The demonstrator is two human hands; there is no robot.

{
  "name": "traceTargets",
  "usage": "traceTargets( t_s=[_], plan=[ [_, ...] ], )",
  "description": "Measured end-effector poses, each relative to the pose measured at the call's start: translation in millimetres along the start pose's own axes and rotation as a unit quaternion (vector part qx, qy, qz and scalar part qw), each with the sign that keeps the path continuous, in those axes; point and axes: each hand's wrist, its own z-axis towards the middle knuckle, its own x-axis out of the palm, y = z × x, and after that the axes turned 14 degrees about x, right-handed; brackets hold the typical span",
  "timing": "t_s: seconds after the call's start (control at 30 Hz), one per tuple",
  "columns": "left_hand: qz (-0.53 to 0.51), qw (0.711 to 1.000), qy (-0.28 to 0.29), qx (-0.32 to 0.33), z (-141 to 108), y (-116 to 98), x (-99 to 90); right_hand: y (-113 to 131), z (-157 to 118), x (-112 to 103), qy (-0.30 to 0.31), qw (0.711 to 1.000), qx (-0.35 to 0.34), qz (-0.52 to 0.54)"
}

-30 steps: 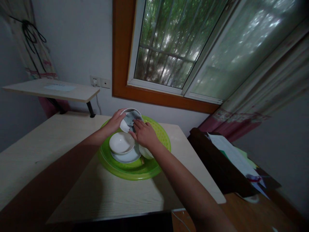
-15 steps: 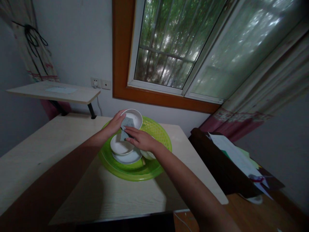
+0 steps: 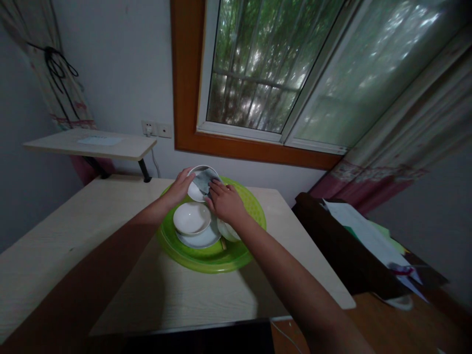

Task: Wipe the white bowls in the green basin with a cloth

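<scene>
My left hand (image 3: pixel 180 185) is closed on the left rim of a white bowl (image 3: pixel 196 193), which is tilted up over a green basin (image 3: pixel 212 268). A grey cloth (image 3: pixel 205 180) lies against the inside of that bowl. My right hand (image 3: pixel 227 200) presses the cloth there, its fingers bent over it. Below, another white bowl (image 3: pixel 191 219) rests on a white plate (image 3: pixel 201 239) in the basin. Partly hidden under my right wrist is a further pale bowl (image 3: pixel 228 231). A short light-brown stick end (image 3: pixel 223 243) shows beside the plate.
The basin stands on a light wooden table (image 3: pixel 199 295). At the back left is a raised shelf (image 3: pixel 92 145) with a sheet on it. To the right, papers (image 3: pixel 361 236) lie on a dark brown piece of furniture (image 3: pixel 328 250). A window (image 3: pixel 258 73) is behind.
My right hand has moved the cloth up and right, from the bowl's near left edge to its inside. The lower bowl is now fully uncovered. My left hand still holds the tilted bowl.
</scene>
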Motion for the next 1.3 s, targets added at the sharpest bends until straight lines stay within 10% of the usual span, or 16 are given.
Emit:
traceTargets(
  t_s=[0.6,1.3],
  plan=[
    [0.013,0.999,0.036,0.02,-3.4,-4.6,-3.3,-5.4,4.3,22.0,0.161,0.936,-0.09,0.3],
    [-0.048,0.998,-0.005,-0.033,0.2,6.7,0.9,-2.1,-0.4,-3.4,-0.017,1.0,-0.002,-0.007]
  ],
)
